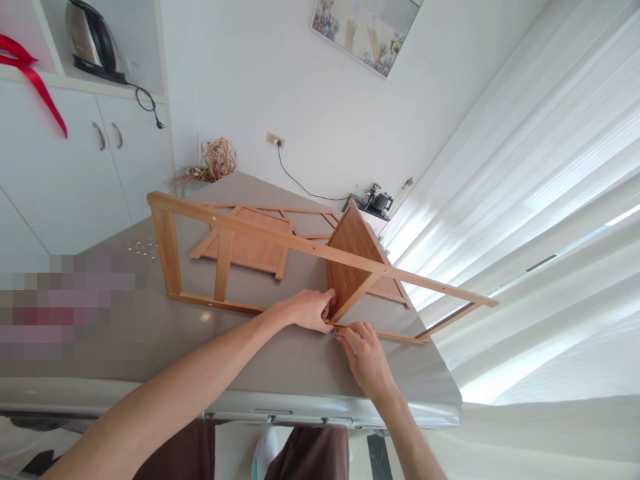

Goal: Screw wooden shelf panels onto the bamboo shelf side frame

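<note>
A wooden side frame [300,245] stands on its long edge across the table, with a slatted crosspiece [225,265] near its left end. A wooden shelf panel [353,247] meets it at right angles on the far side. My left hand [313,310] is closed around the lower rail, right beside the joint with the panel. On the near side of that joint, the fingers of my right hand [367,353] pinch a small metal piece [336,331] against the rail. Its exact kind is too small to make out.
Behind the frame lie another wooden panel [255,233] and a ladder-like frame [313,213]. Several small metal fittings [143,249] are scattered at the left. A black kettle set [381,201] stands at the far corner, near dried twigs [220,160]. White curtains [540,220] hang at the right.
</note>
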Demonstrator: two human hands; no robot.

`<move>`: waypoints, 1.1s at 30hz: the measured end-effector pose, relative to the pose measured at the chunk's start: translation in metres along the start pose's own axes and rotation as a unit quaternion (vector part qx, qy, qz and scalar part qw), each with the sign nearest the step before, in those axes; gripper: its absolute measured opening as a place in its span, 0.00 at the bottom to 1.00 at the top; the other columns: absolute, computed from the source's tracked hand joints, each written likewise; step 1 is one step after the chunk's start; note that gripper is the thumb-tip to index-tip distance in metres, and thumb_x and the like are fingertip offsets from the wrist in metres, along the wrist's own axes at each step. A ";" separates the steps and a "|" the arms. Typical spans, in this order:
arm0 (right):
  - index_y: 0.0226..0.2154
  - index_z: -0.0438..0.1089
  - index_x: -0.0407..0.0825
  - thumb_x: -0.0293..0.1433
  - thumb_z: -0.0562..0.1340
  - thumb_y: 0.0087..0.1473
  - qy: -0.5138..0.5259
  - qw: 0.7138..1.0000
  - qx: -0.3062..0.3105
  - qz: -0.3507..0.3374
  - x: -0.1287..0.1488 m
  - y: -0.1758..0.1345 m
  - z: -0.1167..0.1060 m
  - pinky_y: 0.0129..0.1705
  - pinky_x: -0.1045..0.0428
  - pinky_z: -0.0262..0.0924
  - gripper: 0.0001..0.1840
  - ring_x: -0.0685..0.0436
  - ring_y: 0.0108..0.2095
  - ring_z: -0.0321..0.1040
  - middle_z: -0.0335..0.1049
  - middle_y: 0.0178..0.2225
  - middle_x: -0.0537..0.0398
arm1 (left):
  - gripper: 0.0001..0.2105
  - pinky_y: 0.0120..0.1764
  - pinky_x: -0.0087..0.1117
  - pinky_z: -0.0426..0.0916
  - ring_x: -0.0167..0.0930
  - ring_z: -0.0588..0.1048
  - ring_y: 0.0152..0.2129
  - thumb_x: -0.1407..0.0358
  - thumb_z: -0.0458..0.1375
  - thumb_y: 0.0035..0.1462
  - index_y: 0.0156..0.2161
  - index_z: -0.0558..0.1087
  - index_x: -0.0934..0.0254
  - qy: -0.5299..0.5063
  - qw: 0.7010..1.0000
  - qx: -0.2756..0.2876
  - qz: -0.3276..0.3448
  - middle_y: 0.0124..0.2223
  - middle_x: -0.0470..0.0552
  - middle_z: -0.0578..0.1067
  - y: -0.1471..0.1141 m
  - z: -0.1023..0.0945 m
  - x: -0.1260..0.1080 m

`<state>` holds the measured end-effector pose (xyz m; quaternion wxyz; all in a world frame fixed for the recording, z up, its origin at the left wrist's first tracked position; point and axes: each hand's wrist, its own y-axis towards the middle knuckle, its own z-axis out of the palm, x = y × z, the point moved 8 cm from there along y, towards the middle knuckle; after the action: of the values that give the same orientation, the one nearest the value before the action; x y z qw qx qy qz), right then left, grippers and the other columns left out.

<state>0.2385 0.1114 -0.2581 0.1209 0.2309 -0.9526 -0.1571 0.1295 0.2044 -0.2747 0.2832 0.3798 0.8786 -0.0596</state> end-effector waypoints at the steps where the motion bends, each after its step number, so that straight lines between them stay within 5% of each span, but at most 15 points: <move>1: 0.37 0.71 0.52 0.28 0.54 0.65 -0.029 0.999 0.004 -0.015 0.003 0.001 -0.001 0.41 0.47 0.57 0.11 0.42 0.38 0.62 0.68 0.37 0.52 | 0.22 0.29 0.32 0.62 0.34 0.77 0.29 0.54 0.62 0.45 0.43 0.62 0.58 -0.001 1.000 0.001 0.001 0.34 0.43 0.79 0.000 0.000 0.000; 5: 0.36 0.71 0.52 0.28 0.54 0.65 -0.079 0.996 0.012 -0.043 0.010 0.003 -0.004 0.40 0.47 0.55 0.11 0.43 0.37 0.61 0.70 0.35 0.52 | 0.23 0.29 0.32 0.62 0.35 0.77 0.30 0.54 0.62 0.45 0.44 0.62 0.58 -0.005 1.000 0.003 -0.001 0.35 0.44 0.79 0.000 0.000 -0.001; 15: 0.36 0.70 0.52 0.30 0.53 0.65 -0.006 1.000 0.008 -0.009 0.003 -0.003 0.004 0.42 0.48 0.58 0.10 0.43 0.38 0.64 0.70 0.35 0.54 | 0.23 0.29 0.32 0.62 0.34 0.77 0.30 0.54 0.63 0.44 0.44 0.62 0.58 0.002 1.000 0.004 0.001 0.35 0.44 0.79 -0.001 0.000 -0.001; 33: 0.41 0.71 0.53 0.24 0.52 0.63 -0.096 0.993 -0.008 -0.063 0.007 -0.008 -0.002 0.40 0.47 0.56 0.14 0.42 0.38 0.61 0.67 0.37 0.50 | 0.21 0.29 0.32 0.62 0.34 0.77 0.29 0.55 0.62 0.45 0.43 0.62 0.58 0.001 1.000 -0.003 -0.001 0.34 0.43 0.79 -0.003 -0.002 -0.002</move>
<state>0.2360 0.1005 -0.2578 0.0205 0.2732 -0.9420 -0.1936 0.1278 0.2018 -0.2727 0.2832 0.3781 0.8795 -0.0573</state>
